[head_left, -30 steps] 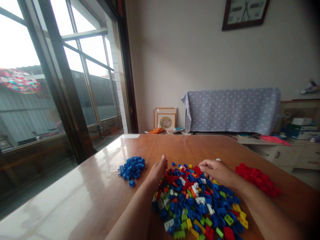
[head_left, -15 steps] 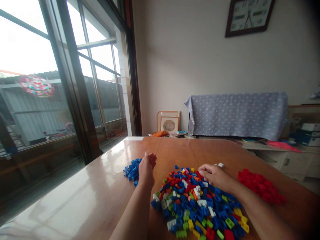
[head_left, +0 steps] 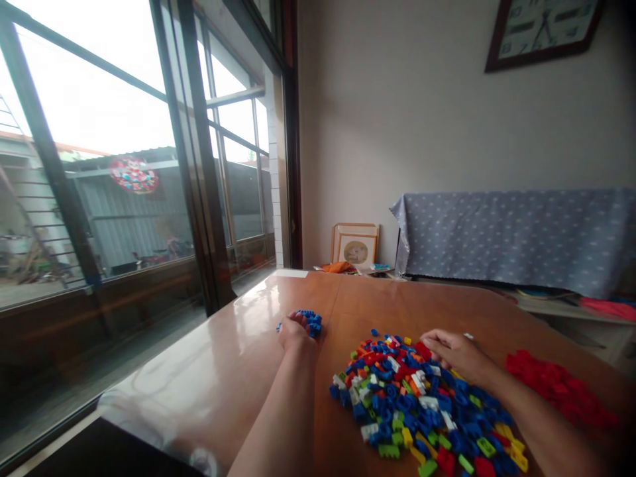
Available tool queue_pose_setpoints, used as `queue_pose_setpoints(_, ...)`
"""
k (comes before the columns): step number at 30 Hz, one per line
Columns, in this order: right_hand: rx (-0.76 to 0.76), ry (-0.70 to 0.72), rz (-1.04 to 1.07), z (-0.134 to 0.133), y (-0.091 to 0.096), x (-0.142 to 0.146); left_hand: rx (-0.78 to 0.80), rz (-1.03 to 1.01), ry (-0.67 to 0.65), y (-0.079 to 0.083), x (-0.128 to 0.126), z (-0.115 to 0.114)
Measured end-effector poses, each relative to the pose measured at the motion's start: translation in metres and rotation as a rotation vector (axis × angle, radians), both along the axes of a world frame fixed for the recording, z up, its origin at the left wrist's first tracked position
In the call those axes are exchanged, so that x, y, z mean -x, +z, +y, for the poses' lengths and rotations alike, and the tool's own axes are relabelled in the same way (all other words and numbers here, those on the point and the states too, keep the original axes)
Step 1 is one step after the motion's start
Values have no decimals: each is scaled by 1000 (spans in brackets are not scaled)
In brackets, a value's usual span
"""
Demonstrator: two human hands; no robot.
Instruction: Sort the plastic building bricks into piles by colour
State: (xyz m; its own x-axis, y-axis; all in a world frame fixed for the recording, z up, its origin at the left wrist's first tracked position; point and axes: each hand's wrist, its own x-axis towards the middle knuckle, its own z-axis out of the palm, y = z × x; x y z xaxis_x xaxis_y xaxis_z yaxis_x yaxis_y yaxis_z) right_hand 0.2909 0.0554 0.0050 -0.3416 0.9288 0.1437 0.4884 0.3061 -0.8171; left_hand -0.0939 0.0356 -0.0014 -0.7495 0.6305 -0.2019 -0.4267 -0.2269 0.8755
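Observation:
My left hand (head_left: 297,333) is cupped at the near side of a small pile of blue toy bricks (head_left: 313,322), its fingers bent and partly hidden. Some of the blue bricks show to either side of it. Over the far right edge of a large mixed heap of toy building bricks (head_left: 397,401), my right hand (head_left: 454,351) has thumb and fingers drawn together. A red brick (head_left: 422,350) lies right at its fingertips; whatever the fingers hold is hidden. The heap has blue, red, green, white, yellow and orange pieces.
A pile of red bricks (head_left: 551,387) lies right of my right forearm. A small white brick (head_left: 468,336) is behind my right hand. The shiny wooden table (head_left: 368,305) reaches towards framed pictures (head_left: 355,245) by the wall. Large windows (head_left: 124,132) stand along the left.
My left hand has gone from stretched fingers beside the blue pile to a cupped shape at its near side. My right hand stays at the heap's edge. The view has turned left.

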Motion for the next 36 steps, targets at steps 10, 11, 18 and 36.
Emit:
queue_pose_setpoints(10,26,-43,57,12,-11,-11,-5,384,-15,13,82,-14)
queue_pose_setpoints(11,29,-43,59,13,-12,-12,-5,416,-57,12,85,-12)
queue_pose_setpoints(18,33,-62,7,16,-18,-15,21,526,-308,11,101,20)
queue_pose_setpoints(36,36,-138,-18,13,-37,0,111,726,-674,-1,99,46)
